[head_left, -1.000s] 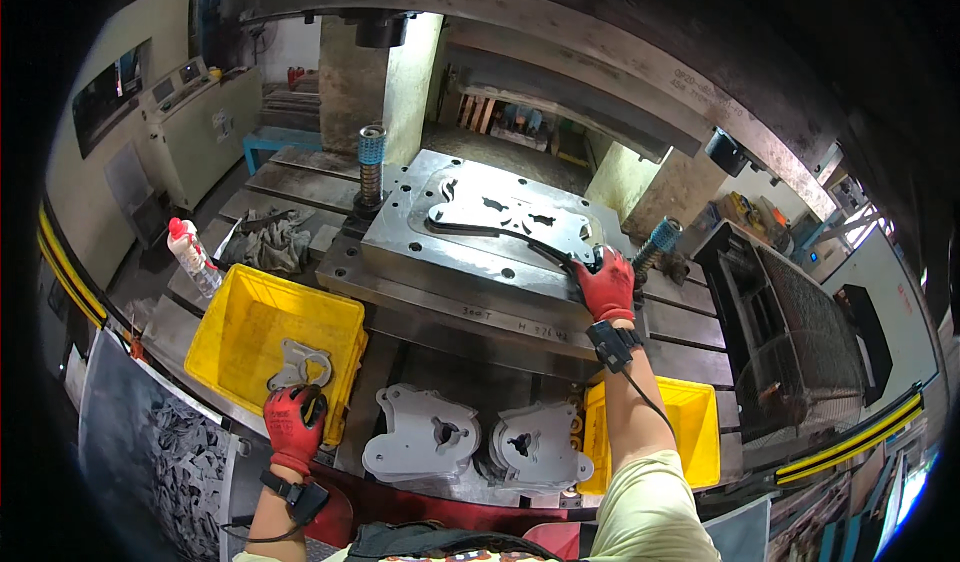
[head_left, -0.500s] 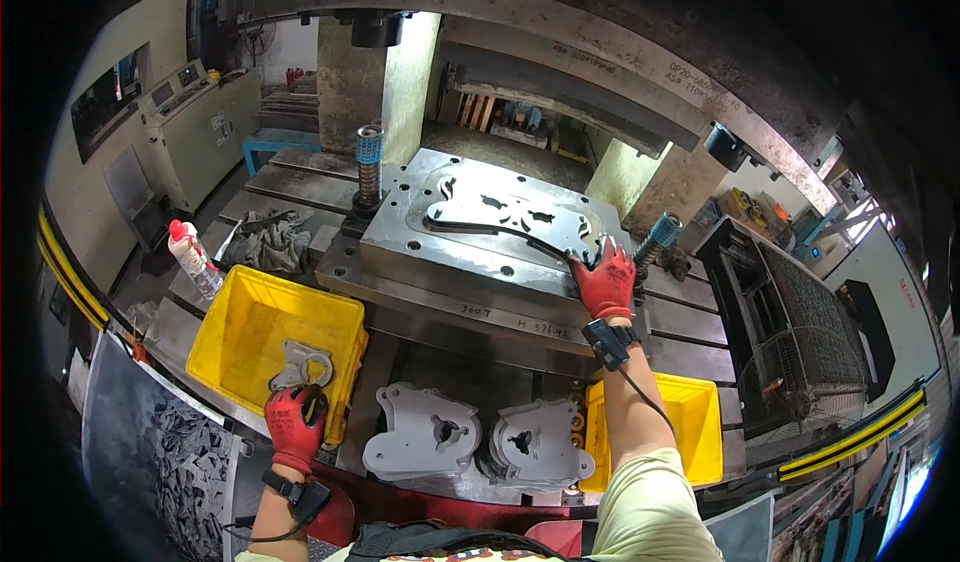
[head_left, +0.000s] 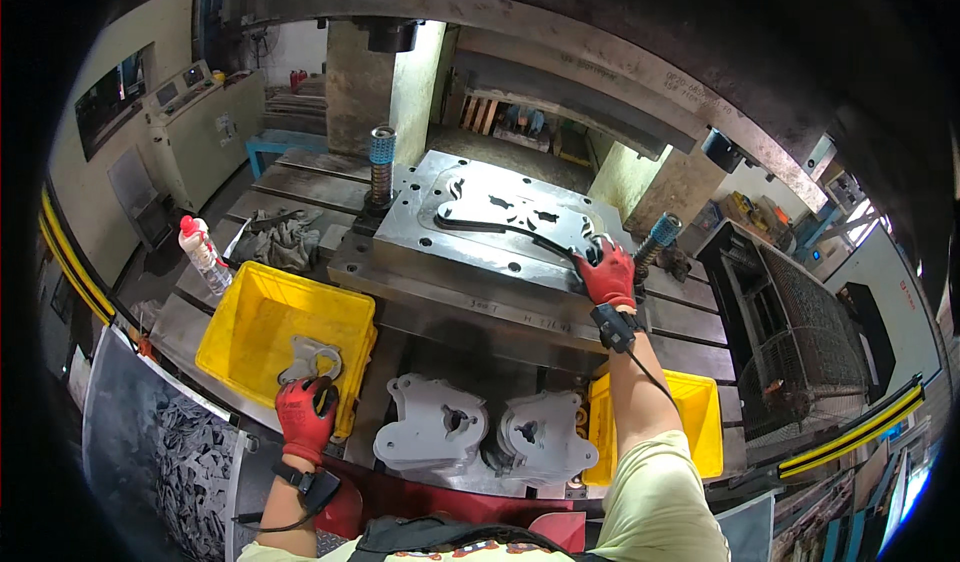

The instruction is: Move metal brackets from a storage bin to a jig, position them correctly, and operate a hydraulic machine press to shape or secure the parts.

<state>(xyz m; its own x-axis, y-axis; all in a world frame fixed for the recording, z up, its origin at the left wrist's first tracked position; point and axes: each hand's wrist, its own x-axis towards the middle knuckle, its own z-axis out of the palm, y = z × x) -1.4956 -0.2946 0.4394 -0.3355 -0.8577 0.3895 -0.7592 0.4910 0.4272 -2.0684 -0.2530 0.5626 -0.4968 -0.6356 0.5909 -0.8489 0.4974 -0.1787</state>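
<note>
Workshop press bed, dim, steel die plate [head_left: 500,227] at centre. Right hand [head_left: 606,274] on die edge, fingers closed round dark strip [head_left: 500,228]. Left hand [head_left: 305,417] gripped grey stamped part [head_left: 312,360] at yellow bin [head_left: 250,312] rim. Best lifted level, clear of guide posts.

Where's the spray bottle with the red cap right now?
In the head view, the spray bottle stands far left on the press table, just beyond the left yellow bin, beside the grey rags.
</note>
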